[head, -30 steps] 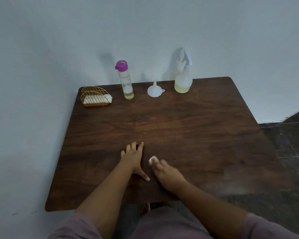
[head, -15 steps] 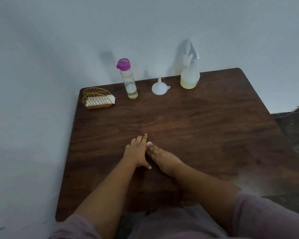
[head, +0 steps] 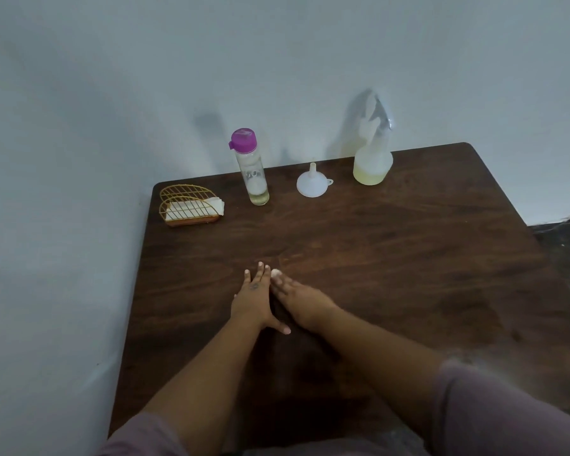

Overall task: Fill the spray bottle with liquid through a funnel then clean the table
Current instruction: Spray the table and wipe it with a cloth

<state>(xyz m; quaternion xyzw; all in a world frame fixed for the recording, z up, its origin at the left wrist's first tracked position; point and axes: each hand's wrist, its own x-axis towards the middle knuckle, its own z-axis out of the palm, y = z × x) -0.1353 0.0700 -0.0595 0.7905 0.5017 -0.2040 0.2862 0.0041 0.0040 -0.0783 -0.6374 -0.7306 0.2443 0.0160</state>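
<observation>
My left hand (head: 252,297) lies flat on the dark wooden table (head: 408,258), fingers straight. Right beside it, my right hand (head: 300,297) presses a small white tissue (head: 276,273) onto the wood; only a bit of the tissue shows past the fingertips. At the back edge stand the clear spray bottle (head: 372,162) with yellowish liquid in its base, an upside-down white funnel (head: 311,185), and a tall clear bottle with a purple cap (head: 254,172) holding a little liquid.
A gold wire napkin holder (head: 190,207) with white tissues sits at the back left corner. A pale wall runs along the table's back and left sides. Dark floor shows past the right edge.
Both hands slid away from me toward the table's middle and closer together. My head moved, so the bottles shifted in view.
</observation>
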